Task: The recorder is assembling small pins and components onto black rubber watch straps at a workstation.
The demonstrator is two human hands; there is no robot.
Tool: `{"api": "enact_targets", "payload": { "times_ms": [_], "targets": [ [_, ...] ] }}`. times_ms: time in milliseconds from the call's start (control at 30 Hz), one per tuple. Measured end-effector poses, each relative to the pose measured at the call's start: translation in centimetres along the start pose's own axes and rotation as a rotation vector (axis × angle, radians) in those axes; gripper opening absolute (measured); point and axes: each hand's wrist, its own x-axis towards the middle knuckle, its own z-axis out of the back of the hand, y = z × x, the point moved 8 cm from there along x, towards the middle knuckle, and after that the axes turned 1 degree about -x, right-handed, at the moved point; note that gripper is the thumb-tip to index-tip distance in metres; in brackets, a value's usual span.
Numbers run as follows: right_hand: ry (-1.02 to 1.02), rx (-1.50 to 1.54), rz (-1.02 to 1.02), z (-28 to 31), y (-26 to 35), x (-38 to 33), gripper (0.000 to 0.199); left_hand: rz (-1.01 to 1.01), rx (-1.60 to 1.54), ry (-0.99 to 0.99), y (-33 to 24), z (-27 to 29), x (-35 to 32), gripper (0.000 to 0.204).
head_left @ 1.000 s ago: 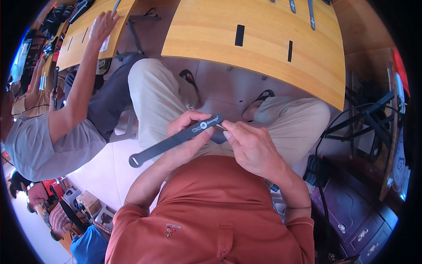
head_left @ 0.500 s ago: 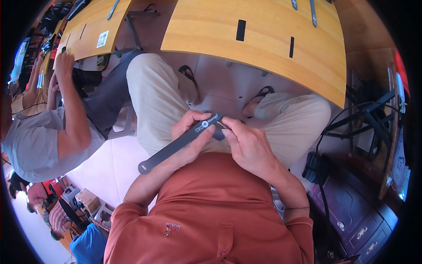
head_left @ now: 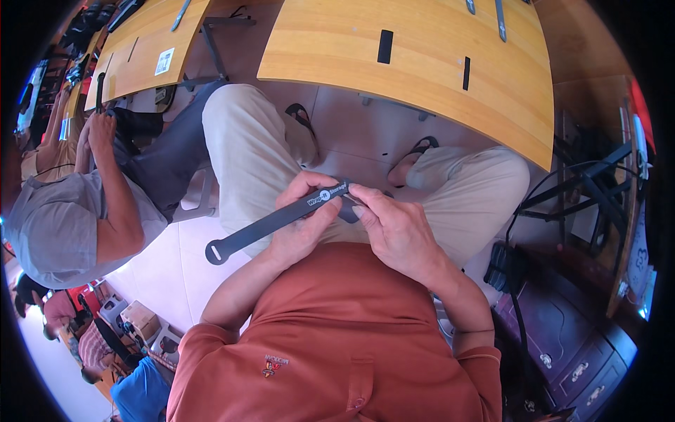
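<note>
A flat dark-grey strap (head_left: 256,230) with pale printing lies aslant across my left hand (head_left: 299,238), above my lap. Its rounded end, with a slot in it, sticks out free to the lower left. The fingers of my left hand are behind the strap and the thumb presses on its front, close to the other end. My right hand (head_left: 399,228) pinches at that upper right end, fingertips almost touching my left thumb. Below the fingertips a dark part (head_left: 348,211) shows between the hands; its shape is mostly hidden.
Beyond my knees stands a wooden table (head_left: 323,56) with black strips (head_left: 384,46) and grey straps (head_left: 500,21) on it. To the left a co-worker (head_left: 63,228) sits at another table (head_left: 140,60), holding a dark strap. A dark cabinet (head_left: 555,337) stands right, beside a hanging cable (head_left: 518,316).
The strap's slotted end has swung up and left, and its face has turned so the slot shows more. My left hand shifted slightly with it. The co-worker's raised hand has come down.
</note>
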Motion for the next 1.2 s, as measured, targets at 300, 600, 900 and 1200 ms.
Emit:
{"api": "enact_targets", "payload": {
  "times_ms": [300,600,900,1200],
  "targets": [
    [0.040,-0.054,-0.015,-1.8,-0.6,-1.7,0.035,-0.096,0.118,0.061,0.9,0.3,-1.1,0.011],
    [0.064,-0.263,-0.018,-2.9,-0.1,-2.5,0.042,-0.053,0.126,0.046,2.7,0.1,-1.8,0.011],
    [0.052,-0.218,-0.071,-3.0,-1.2,-2.7,0.041,-0.036,0.096,0.032,2.4,-0.5,-1.8,0.011],
    [0.137,-0.462,-0.097,-3.5,-0.5,-2.4,0.051,-0.220,0.243,0.094,1.4,-1.2,-1.6,0.011]
  ]
}}
